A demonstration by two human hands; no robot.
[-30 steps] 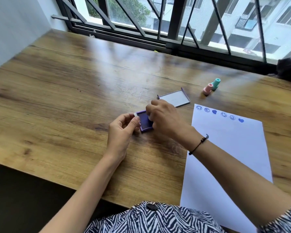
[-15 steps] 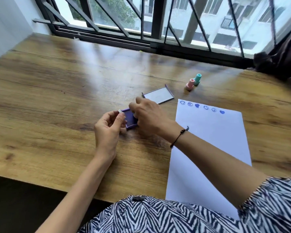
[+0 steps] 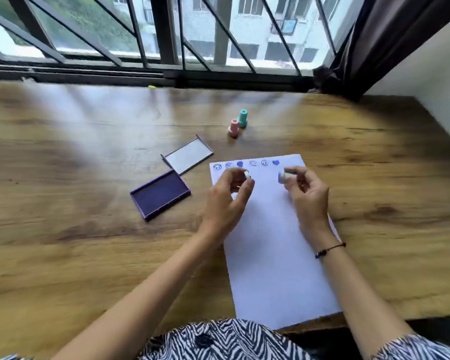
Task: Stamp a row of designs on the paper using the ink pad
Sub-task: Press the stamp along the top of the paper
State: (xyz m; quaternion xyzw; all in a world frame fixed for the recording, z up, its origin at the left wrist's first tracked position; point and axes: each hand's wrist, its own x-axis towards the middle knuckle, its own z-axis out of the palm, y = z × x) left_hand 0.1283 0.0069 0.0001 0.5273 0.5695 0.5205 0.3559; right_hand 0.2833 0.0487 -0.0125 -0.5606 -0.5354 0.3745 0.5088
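Observation:
A white sheet of paper (image 3: pixel 273 242) lies on the wooden table, with a row of several blue stamped designs (image 3: pixel 246 163) along its far edge. My right hand (image 3: pixel 307 196) hovers over the paper's upper right, holding a small pale stamp (image 3: pixel 285 176) whose inked face points left. My left hand (image 3: pixel 226 201) is above the paper's upper left, pinching a small white cap-like piece (image 3: pixel 247 174). The open purple ink pad (image 3: pixel 160 194) lies left of the paper, apart from both hands.
The ink pad's clear lid (image 3: pixel 188 157) lies behind the pad. A pink stamp (image 3: pixel 233 128) and a teal stamp (image 3: pixel 243 118) stand behind the paper. A barred window (image 3: pixel 166 35) runs along the table's far edge; a dark curtain (image 3: pixel 374 42) hangs at right.
Both hands have left the ink pad and moved right over the paper. The right hand carries the stamp, now lifted with its inked face showing. The view has swung right.

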